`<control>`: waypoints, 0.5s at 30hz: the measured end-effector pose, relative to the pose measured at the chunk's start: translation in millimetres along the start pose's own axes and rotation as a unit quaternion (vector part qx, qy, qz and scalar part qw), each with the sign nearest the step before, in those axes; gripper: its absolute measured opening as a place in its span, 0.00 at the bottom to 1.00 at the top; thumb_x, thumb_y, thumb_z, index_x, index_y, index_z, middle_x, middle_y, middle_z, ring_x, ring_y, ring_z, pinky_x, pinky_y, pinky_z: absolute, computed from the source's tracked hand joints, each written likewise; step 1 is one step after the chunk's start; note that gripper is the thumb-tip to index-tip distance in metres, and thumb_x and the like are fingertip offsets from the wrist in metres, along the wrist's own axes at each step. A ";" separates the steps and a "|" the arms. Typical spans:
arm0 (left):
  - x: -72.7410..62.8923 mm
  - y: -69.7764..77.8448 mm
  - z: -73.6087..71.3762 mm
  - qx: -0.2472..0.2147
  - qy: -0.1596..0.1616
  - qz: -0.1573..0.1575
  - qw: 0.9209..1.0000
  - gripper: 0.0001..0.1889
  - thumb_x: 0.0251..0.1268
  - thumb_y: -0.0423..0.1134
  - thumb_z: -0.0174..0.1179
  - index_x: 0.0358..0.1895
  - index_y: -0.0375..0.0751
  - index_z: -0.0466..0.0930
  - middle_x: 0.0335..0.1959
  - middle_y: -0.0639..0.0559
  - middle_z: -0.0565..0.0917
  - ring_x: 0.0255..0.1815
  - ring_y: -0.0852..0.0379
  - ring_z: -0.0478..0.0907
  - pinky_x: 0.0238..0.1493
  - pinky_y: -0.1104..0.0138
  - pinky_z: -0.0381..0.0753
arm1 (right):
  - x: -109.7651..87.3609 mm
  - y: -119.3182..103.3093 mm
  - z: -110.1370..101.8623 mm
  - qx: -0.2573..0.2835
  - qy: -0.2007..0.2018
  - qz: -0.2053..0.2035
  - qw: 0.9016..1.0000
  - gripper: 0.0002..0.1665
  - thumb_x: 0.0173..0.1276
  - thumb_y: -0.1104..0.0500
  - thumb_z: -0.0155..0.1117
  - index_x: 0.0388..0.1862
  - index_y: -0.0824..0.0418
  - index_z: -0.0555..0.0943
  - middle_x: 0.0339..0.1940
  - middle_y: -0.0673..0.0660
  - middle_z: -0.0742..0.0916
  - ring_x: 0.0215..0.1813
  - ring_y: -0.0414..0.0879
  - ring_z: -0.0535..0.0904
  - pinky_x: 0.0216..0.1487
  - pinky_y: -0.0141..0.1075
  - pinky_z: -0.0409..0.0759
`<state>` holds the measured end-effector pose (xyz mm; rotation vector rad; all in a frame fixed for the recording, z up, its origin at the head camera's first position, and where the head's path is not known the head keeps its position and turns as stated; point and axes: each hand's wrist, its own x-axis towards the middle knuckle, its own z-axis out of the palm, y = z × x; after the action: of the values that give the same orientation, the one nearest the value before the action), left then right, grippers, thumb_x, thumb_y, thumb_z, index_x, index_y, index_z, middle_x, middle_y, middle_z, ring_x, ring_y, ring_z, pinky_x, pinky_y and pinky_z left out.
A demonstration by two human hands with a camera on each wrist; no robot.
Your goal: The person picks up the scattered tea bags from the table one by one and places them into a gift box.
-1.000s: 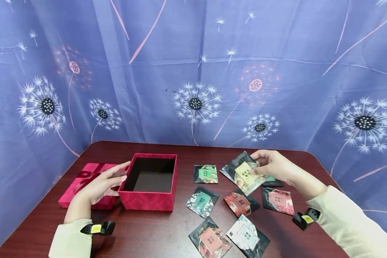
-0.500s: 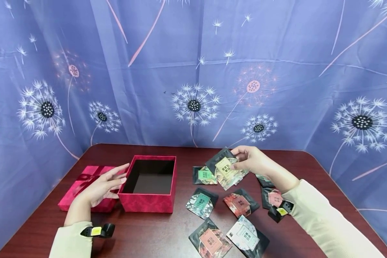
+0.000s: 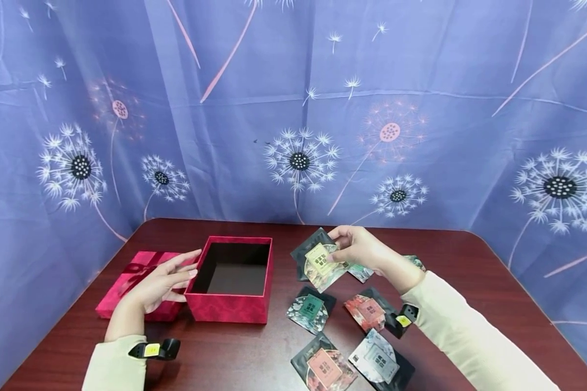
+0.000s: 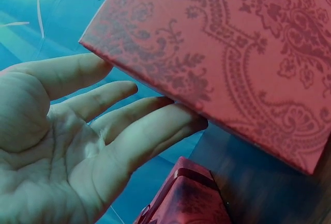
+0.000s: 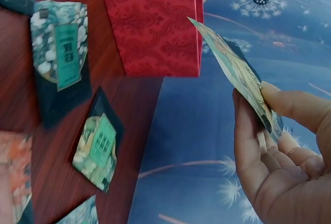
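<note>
My right hand [image 3: 359, 252] pinches a flat black sachet with a yellow label [image 3: 318, 258] between thumb and fingers, in the air over the table's back part. In the right wrist view the same sachet [image 5: 232, 74] tilts nearly edge-on toward the red box [image 5: 155, 27]. At the left, my left hand [image 3: 158, 290] rests its fingertips against the side of the open red box [image 3: 230, 308], its fingers mostly straight. The box's visible inside is dark and bare. In the left wrist view the fingertips of the left hand [image 4: 88, 136] meet the box's patterned wall [image 4: 207, 63].
A red lid with a ribbon bow [image 3: 137, 271] lies left of the box. Several sachets lie on the right half: teal-labelled [image 3: 309, 309], red-labelled [image 3: 369, 309], salmon-labelled [image 3: 324, 366], white-labelled [image 3: 381, 363]. A green-labelled one [image 5: 102, 144] shows below the held sachet. A blue curtain [image 3: 293, 108] hangs behind.
The right hand has carried the yellow-labelled sachet leftward from the right group of sachets toward the box. The left hand stays at the box's side.
</note>
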<state>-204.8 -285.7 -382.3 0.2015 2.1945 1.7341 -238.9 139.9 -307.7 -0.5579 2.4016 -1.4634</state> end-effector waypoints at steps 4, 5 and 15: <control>1.2 -0.1 1.2 0.000 0.004 0.000 1.000 0.36 0.70 0.42 0.51 0.75 0.40 0.45 0.73 0.27 0.51 0.66 0.25 0.60 0.47 0.50 0.82 | 6.3 -3.6 6.5 0.026 -0.002 -0.008 1.000 0.22 0.56 0.71 0.67 0.49 0.75 0.74 0.28 0.50 0.85 0.28 0.38 0.78 0.29 0.30 0.77; 1.1 0.0 1.4 0.000 0.005 0.000 1.000 0.36 0.70 0.42 0.51 0.75 0.40 0.45 0.72 0.27 0.51 0.65 0.25 0.61 0.47 0.51 0.82 | 8.0 -4.3 8.8 0.034 -0.001 -0.007 0.999 0.22 0.55 0.72 0.67 0.49 0.75 0.75 0.28 0.50 0.85 0.28 0.38 0.78 0.29 0.30 0.77; -0.3 2.2 1.5 0.005 0.008 0.007 1.000 0.36 0.70 0.42 0.52 0.75 0.39 0.46 0.72 0.26 0.52 0.63 0.28 0.65 0.44 0.55 0.83 | 24.3 -11.9 30.7 0.042 0.001 -0.001 0.999 0.22 0.56 0.70 0.67 0.50 0.72 0.75 0.22 0.46 0.78 0.23 0.36 0.71 0.23 0.29 0.71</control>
<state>-204.2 -283.8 -380.3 0.2055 2.2190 1.7377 -245.4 99.7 -311.7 -0.5390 2.3280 -1.5583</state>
